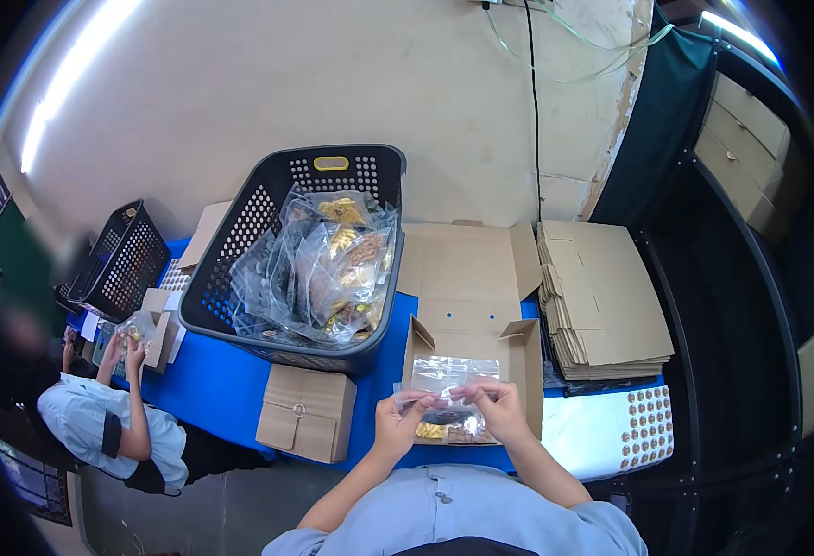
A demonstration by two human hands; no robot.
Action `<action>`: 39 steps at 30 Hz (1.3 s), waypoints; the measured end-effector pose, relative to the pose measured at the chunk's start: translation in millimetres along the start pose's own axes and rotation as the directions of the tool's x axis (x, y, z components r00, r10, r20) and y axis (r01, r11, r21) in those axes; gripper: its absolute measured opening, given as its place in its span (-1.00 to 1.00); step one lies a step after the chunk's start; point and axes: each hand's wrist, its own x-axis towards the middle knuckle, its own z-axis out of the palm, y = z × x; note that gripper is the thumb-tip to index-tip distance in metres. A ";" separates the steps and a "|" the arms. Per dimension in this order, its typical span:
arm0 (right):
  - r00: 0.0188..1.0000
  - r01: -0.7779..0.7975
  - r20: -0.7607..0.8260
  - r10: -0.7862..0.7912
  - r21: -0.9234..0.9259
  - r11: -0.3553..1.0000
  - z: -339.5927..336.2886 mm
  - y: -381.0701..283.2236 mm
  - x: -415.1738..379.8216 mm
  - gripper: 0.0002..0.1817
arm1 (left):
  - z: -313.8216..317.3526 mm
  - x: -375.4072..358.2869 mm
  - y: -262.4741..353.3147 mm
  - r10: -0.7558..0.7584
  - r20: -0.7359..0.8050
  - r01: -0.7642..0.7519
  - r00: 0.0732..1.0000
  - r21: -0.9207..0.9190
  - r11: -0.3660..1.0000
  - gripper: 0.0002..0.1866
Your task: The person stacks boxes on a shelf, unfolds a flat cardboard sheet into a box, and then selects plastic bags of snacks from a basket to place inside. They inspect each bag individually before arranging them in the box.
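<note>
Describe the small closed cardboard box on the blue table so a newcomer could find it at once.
Start at the big dark basket full of clear bags on the blue table. Just in front of its near edge, left of the open box where the left hand and right hand hold a bag, sits the closed cardboard box. Unlike its neighbours, its flaps are shut.

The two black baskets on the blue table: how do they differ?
The near basket is large, sits centre-table and is heaped with clear packets; the far basket looks smaller, sits at the left end by a co-worker, and its contents cannot be made out. The near basket shows a yellow handle insert; on the far basket none is plain. Both are black, perforated and tilted.
</note>
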 end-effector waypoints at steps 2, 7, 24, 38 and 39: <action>0.994 -0.107 -0.005 0.109 0.167 0.980 -3.4 4.6 1.3 -0.80 | -2.4 0.7 4.3 -0.068 0.005 0.068 0.998 0.018 0.997 -0.79; 0.990 -0.141 0.007 0.142 0.147 0.979 -3.7 5.9 0.6 -0.88 | 5.6 0.9 0.6 -0.138 -0.048 0.136 0.989 -0.040 0.990 -0.83; 0.893 -0.042 0.449 0.015 0.052 0.998 -25.2 -4.2 -2.8 -0.48 | -36.0 3.1 8.2 -0.141 0.361 0.161 0.922 -0.027 0.987 -0.61; 0.993 0.081 0.088 -0.075 -0.066 0.994 -10.8 -24.6 -6.6 -0.51 | -41.3 13.0 16.5 -0.033 0.163 -0.020 0.986 0.316 0.949 -0.66; 0.992 0.083 0.096 -0.077 -0.062 0.995 -4.3 -22.8 -6.7 -0.51 | -37.3 13.0 21.1 0.005 0.235 -0.085 0.972 0.332 0.939 -0.51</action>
